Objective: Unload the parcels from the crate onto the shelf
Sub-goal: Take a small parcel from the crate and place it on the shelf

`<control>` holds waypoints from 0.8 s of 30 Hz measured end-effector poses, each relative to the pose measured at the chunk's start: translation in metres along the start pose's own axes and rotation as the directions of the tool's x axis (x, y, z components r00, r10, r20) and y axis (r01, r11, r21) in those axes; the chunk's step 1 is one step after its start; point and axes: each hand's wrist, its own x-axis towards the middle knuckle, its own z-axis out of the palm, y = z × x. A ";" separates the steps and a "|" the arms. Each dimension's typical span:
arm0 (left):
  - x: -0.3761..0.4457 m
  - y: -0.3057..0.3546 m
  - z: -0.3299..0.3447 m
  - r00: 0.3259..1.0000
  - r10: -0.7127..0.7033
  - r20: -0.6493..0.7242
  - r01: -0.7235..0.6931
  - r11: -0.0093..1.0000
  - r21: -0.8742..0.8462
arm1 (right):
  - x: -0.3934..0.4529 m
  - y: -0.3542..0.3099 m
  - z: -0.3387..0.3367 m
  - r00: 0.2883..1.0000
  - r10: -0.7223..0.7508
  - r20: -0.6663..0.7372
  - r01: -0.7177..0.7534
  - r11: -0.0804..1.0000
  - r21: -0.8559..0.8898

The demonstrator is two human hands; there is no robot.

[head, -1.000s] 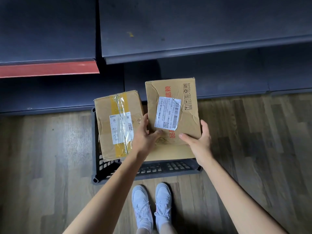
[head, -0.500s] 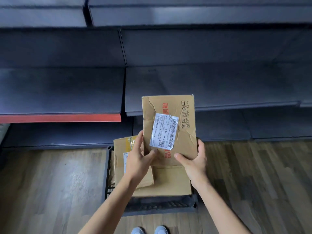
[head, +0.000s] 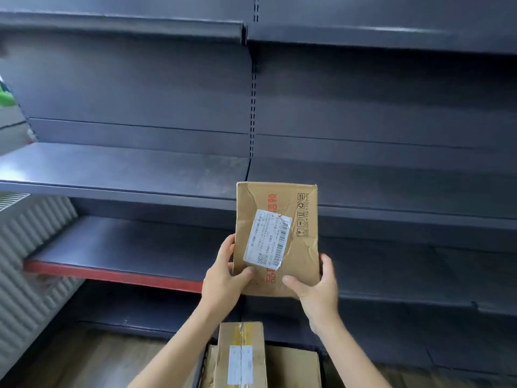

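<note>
- Dark metal shelving [head: 123, 169] fills the wall in tiers.
- A slotted upright [head: 253, 107] divides two bays.
- Wood-plank floor [head: 84, 357] below.
- Corrugated pale panel [head: 30, 247] at left.

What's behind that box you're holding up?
Behind the held parcel are dark shelves, with no goods in view. The stretch directly behind the box is hidden.

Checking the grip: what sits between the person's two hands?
In the head view, the creased brown cardboard parcel sits between left hand and right hand.
</note>
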 end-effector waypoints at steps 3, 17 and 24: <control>-0.013 0.032 -0.022 0.998 0.038 -0.056 -0.039 0.999 -0.011 | -0.009 -0.043 0.006 0.995 -0.096 0.028 0.096 0.995 0.001; -0.011 0.175 -0.100 0.910 0.381 -0.165 -0.394 0.918 -0.054 | -0.012 -0.205 0.034 0.900 -0.437 0.000 0.432 0.890 0.145; -0.003 0.182 -0.110 0.886 0.429 -0.178 -0.421 0.903 0.082 | -0.009 -0.203 0.039 0.916 -0.402 0.002 0.386 0.882 0.271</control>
